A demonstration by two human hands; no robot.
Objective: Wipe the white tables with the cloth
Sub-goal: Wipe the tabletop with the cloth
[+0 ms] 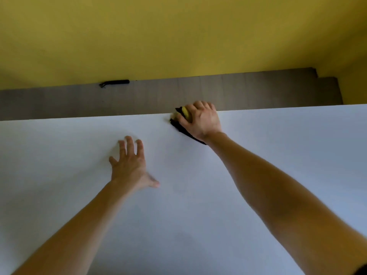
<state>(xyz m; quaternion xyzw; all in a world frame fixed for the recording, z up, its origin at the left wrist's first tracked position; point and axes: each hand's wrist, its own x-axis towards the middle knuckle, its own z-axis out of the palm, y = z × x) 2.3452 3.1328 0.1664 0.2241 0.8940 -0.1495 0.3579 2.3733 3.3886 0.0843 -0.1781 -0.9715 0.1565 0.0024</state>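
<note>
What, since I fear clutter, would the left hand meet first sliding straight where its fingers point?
Nothing on the white table: the left hand has bare surface ahead to the far edge, it seems.

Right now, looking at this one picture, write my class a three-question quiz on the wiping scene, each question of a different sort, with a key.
1. True or false: the left hand holds the cloth.
2. At which part of the white table does the cloth lie? A near edge, B far edge, C left corner.
3. Fill in: the wall beyond the table is ____.
Key: 1 false, the right hand grips it; 2 B; 3 yellow.
</note>
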